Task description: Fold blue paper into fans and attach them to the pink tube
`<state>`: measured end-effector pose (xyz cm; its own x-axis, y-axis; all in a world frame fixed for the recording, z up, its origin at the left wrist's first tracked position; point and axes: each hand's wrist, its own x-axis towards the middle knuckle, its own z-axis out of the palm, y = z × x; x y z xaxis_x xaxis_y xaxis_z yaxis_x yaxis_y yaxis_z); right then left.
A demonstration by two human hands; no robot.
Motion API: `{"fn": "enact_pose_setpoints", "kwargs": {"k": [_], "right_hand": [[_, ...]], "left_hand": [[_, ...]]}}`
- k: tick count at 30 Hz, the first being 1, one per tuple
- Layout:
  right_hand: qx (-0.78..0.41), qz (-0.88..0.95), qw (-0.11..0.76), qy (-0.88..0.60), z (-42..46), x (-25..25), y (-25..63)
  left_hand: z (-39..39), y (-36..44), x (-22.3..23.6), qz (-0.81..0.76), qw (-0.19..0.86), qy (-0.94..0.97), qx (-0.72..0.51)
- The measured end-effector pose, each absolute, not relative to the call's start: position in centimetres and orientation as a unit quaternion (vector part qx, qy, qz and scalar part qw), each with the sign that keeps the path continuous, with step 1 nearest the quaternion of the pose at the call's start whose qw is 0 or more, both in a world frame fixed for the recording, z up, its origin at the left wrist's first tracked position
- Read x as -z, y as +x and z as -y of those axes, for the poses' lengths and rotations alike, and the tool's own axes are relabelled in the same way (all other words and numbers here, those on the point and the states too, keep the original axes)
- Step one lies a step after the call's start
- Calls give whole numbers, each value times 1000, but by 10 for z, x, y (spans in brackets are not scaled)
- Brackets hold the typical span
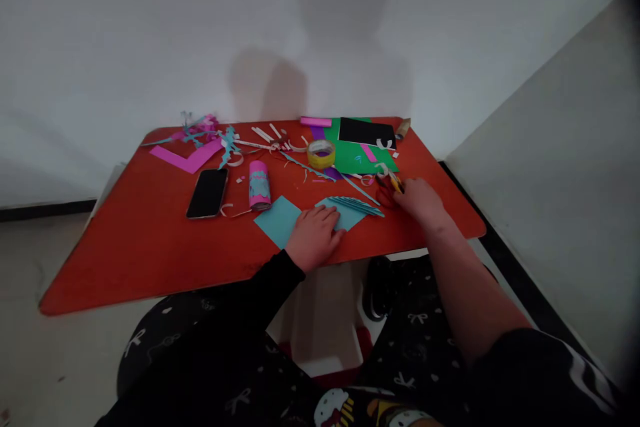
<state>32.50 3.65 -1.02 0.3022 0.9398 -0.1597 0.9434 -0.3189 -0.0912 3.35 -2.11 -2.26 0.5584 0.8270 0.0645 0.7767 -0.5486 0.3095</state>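
My left hand (315, 235) lies flat with fingers stretched out, pressing on light blue paper (281, 219) near the table's front edge. To the right of those fingers, a pleated blue paper piece (357, 205) rests on the sheet. My right hand (420, 201) is at the right side of the table, its fingers closed at a pair of scissors (395, 183) with yellow and dark parts. The fingertips are partly hidden there. Left of the blue paper stands a small pink tube (259, 187) wrapped with a jagged blue band.
A phone (208, 193) lies on the red table (150, 233). Behind my hands are a yellow tape roll (321, 155), green paper (353, 158), a black sheet (367, 132) and scattered strips. Cut pink paper (193, 159) lies back left. A wall (200, 33) borders the far edge.
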Motion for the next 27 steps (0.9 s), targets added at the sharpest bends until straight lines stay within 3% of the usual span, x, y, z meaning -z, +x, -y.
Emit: {"fn": "enact_pose_setpoints", "kwargs": {"k": [7,17,27], "right_hand": [[45,-576,-79,812,-18,-8,321],[86,-776,101,616,12,-32,229],[67,-797,167,576,-4,-34,225]], "left_hand": [[20,32,21,-455,117,878,-93],[24,32,18,-469,88,874,-92],[22,31,15,-459,91,880,-86]]}}
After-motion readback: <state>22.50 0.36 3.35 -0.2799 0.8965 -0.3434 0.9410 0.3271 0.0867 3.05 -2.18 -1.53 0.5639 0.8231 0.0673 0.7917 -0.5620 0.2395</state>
